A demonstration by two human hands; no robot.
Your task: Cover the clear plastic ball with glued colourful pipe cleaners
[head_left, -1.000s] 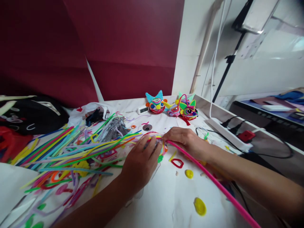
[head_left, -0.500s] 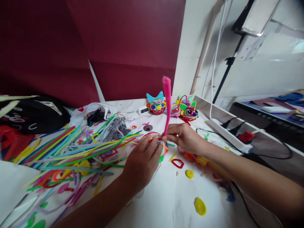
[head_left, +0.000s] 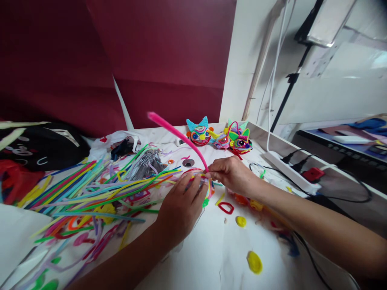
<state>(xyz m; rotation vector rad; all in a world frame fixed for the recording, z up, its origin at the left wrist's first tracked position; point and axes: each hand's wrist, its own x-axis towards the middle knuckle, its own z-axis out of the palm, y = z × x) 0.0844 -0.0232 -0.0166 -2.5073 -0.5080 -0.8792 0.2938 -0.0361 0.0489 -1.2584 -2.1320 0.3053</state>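
Note:
My right hand (head_left: 228, 173) pinches a bright pink pipe cleaner (head_left: 181, 135) near its lower end. The free length of it curves up and to the left. Beside it, my left hand (head_left: 183, 203) lies over a multicoloured pipe-cleaner craft piece (head_left: 209, 189), its fingers bent and holding the piece down on the white tabletop. Most of that piece is hidden under my fingers; yellow, orange and green bits show at its right side. The pink pipe cleaner meets the piece at its top edge, where my right fingertips cover the join.
Loose pipe cleaners (head_left: 99, 193) spread across the left. Finished pipe-cleaner animal heads (head_left: 201, 135) stand at the back. A white power strip (head_left: 292, 173) with plugs lies at right. Yellow coils (head_left: 254, 262) and a red loop (head_left: 226, 208) lie in front. A black bag (head_left: 39, 147) sits far left.
The pink pipe cleaner has swung from nearly upright to leaning far left, its free end now lower. Both hands stay almost in place.

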